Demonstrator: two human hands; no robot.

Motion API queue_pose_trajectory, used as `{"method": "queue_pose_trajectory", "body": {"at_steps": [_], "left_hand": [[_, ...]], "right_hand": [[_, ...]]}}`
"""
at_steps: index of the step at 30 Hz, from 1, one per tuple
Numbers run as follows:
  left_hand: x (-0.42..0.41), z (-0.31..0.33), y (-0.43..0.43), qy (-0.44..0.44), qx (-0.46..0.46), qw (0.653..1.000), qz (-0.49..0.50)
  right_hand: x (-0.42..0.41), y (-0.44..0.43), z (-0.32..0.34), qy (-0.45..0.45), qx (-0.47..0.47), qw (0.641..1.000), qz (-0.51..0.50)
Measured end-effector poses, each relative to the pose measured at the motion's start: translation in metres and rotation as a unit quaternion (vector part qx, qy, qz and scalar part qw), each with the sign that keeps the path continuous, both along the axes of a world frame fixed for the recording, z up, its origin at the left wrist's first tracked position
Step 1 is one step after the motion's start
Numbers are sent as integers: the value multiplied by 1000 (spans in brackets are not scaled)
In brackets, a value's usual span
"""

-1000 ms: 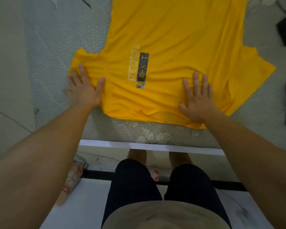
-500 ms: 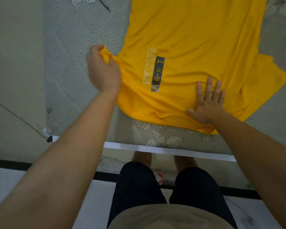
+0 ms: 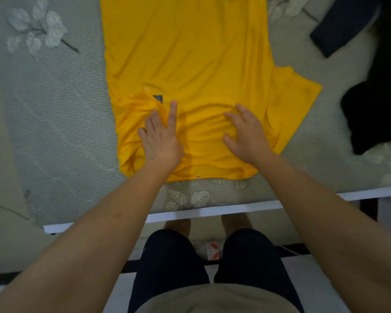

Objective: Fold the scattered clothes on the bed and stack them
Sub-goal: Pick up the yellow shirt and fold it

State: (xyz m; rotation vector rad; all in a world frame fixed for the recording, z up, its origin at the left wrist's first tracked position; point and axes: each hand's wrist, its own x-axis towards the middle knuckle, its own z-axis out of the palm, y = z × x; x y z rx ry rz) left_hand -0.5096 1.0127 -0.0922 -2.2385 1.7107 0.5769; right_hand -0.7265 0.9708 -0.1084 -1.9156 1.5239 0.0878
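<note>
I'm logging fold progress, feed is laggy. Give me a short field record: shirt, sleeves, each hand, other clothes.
shirt: yellow shirt flat on the bed, collar nearest the person
left sleeve: folded in over the chest, covering most of the print
right sleeve: spread out, not folded
left hand: flat on the folded sleeve
right hand: open on the shirt near the collar
other clothes: dark garments at the right edge, unfolded
</note>
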Motion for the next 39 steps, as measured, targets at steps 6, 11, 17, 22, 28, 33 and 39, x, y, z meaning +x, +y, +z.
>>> {"method": "queue_pose_trajectory", "body": {"at_steps": [6, 11, 17, 22, 28, 33, 39], "left_hand": [[-81, -11, -34, 84, -48, 981, -169], [-140, -25, -61, 97, 14, 975, -200], [-156, -49, -53, 55, 85, 972, -213], [-156, -48, -58, 44, 118, 966, -226], [-152, -39, -61, 86, 119, 964, -222], [-118, -27, -48, 133, -112, 981, -81], [-36, -27, 1, 43, -97, 993, 54]], "right_hand": [[-73, -44, 9, 27, -56, 871, -487], [-125, -75, -14, -122, 88, 797, -585], [-167, -68, -6, -313, 149, 638, -688], [-181, -50, 9, -467, 188, 537, -677], [-148, -71, 26, -372, -19, 703, -606], [-82, -65, 55, -307, -205, 830, -419], [-27, 8, -10, -6, -57, 972, 226]]}}
